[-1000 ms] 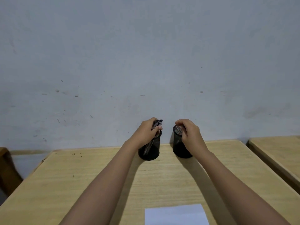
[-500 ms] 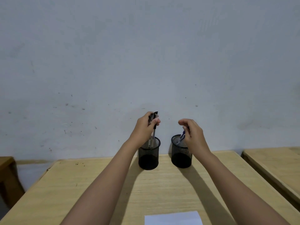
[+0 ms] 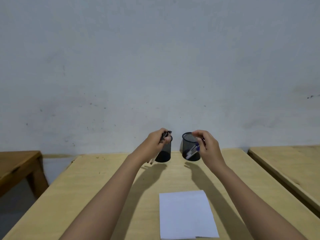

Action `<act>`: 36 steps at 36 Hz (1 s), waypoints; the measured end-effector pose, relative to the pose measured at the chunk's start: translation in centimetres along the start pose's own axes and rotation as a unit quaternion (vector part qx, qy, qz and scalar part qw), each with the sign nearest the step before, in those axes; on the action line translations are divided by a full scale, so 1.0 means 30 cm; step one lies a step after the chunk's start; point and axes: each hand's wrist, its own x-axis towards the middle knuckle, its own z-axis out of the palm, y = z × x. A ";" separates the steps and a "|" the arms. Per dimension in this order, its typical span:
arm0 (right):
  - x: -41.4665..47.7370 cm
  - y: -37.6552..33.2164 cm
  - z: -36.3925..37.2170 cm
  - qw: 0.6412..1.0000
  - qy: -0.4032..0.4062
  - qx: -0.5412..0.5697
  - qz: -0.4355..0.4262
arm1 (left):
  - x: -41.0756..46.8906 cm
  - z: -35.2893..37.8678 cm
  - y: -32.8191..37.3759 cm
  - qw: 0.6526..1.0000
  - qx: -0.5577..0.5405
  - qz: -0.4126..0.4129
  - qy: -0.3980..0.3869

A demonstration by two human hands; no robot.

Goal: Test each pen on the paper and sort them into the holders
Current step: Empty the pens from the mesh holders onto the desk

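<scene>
Both bunches now lifted out, your left hand (image 3: 155, 144) gripping black pens (image 3: 165, 134) by the left holder (image 3: 164, 153), your right hand (image 3: 209, 146) gripping blue pens (image 3: 193, 150) by the right holder (image 3: 186, 144)

The left hand (image 3: 158, 143) hid much of the left holder (image 3: 164, 153). Its dark pens (image 3: 164, 135) were blurred, their number unclear. The blue pens (image 3: 193, 150) in the right hand (image 3: 208, 146) were smeared too. The desk (image 3: 86, 196) ran off the bottom edge.
</scene>
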 end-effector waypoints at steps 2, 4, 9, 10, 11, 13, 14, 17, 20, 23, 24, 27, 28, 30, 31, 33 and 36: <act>-0.040 0.027 0.002 0.999 -0.022 -0.023 -0.006 | -0.039 0.029 -0.047 0.999 0.040 -0.012 -0.034; -0.068 0.050 0.000 0.998 -0.055 -0.043 -0.013 | -0.073 0.053 -0.084 0.996 0.071 -0.018 -0.059; -0.113 0.119 0.011 0.976 -0.180 -0.121 -0.034 | -0.112 0.113 -0.160 0.987 0.113 -0.033 -0.111; -0.119 0.138 0.021 0.971 -0.199 -0.127 -0.035 | -0.112 0.127 -0.172 0.986 0.113 -0.035 -0.118; -0.127 0.151 0.030 0.969 -0.215 -0.118 -0.025 | -0.113 0.140 -0.183 0.985 0.114 -0.036 -0.120; -0.145 0.167 0.046 0.965 -0.237 -0.108 0.006 | -0.110 0.162 -0.198 0.984 0.132 -0.029 -0.119; -0.154 0.180 0.057 0.964 -0.243 -0.111 0.003 | -0.106 0.174 -0.210 0.982 0.143 -0.020 -0.120; -0.158 0.220 0.085 0.955 -0.268 -0.123 -0.022 | -0.088 0.202 -0.242 0.976 0.166 -0.008 -0.137; -0.141 0.252 0.100 0.942 -0.299 -0.145 -0.040 | -0.068 0.220 -0.267 0.975 0.169 0.001 -0.144; -0.123 0.266 0.107 0.941 -0.288 -0.172 -0.046 | -0.051 0.224 -0.278 0.975 0.173 0.006 -0.143; -0.121 0.269 0.110 0.939 -0.287 -0.185 -0.043 | -0.047 0.224 -0.282 0.974 0.173 0.009 -0.145; -0.108 0.277 0.116 0.932 -0.289 -0.219 -0.018 | -0.042 0.222 -0.291 0.973 0.174 0.010 -0.153; -0.107 0.281 0.118 0.930 -0.289 -0.228 -0.012 | -0.043 0.222 -0.295 0.973 0.175 0.010 -0.152; -0.107 0.287 0.126 0.930 -0.282 -0.234 -0.013 | -0.047 0.223 -0.300 0.972 0.182 0.009 -0.146; -0.108 0.289 0.130 0.932 -0.276 -0.234 -0.014 | -0.049 0.224 -0.304 0.972 0.189 0.008 -0.140; -0.109 0.292 0.137 0.934 -0.272 -0.231 -0.009 | -0.051 0.226 -0.310 0.970 0.206 0.003 -0.128; -0.106 0.282 0.144 0.932 -0.285 -0.226 0.002 | -0.057 0.224 -0.311 0.969 0.224 -0.008 -0.102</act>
